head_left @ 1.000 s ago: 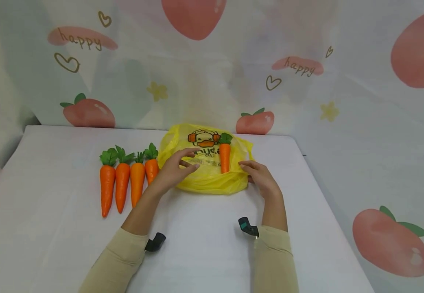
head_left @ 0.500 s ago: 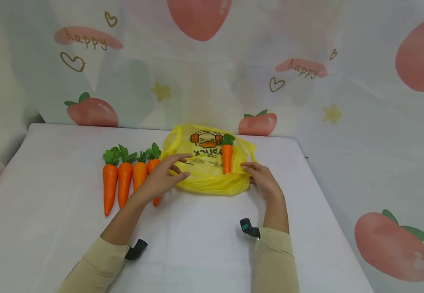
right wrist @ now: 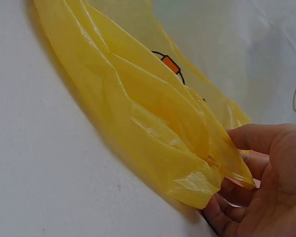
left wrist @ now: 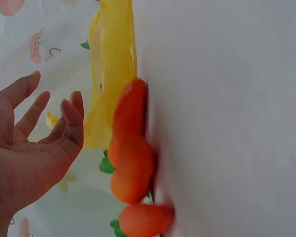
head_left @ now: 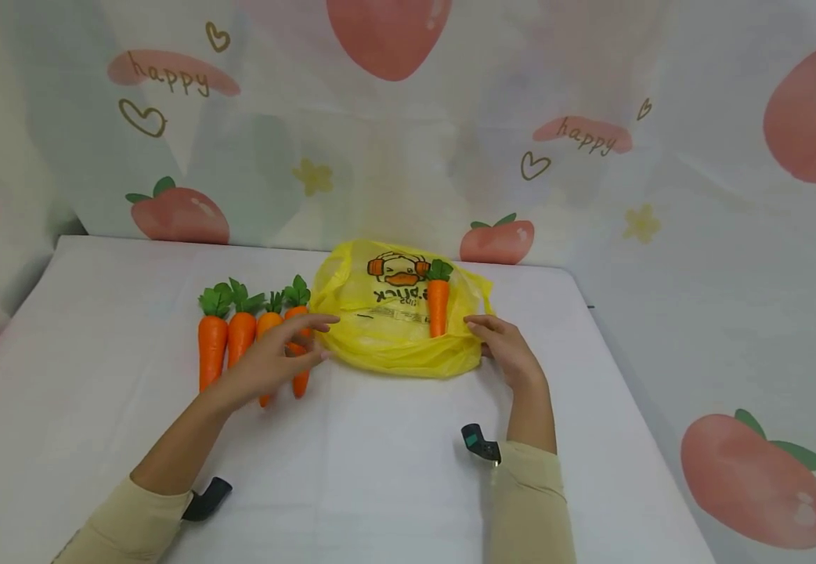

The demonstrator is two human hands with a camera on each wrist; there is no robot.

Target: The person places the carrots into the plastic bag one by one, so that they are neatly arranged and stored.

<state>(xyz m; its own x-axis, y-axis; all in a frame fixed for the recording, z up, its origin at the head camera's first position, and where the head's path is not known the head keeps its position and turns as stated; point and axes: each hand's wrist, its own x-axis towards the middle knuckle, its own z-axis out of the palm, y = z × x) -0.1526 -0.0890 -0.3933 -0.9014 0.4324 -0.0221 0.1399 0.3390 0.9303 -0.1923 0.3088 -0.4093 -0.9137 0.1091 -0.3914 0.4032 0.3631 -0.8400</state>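
A yellow plastic bag with a printed duck lies with its mouth spread toward me. One orange carrot with green leaves lies in it, at the right. My right hand holds the bag's right edge; in the right wrist view the film runs between thumb and fingers. My left hand hovers over a row of several carrots left of the bag, partly hiding them. In the left wrist view its fingers are relaxed and spread, apart from the carrots, with nothing in them.
All of this rests on a white table. Behind it hangs a cloth backdrop printed with fruit, hearts and the word "happy". A small black wrist camera sits at the left sleeve, another wrist camera at the right one.
My left hand has moved left, from over the bag's left side to above the row of carrots, still holding nothing. The right hand stays at the bag's edge.
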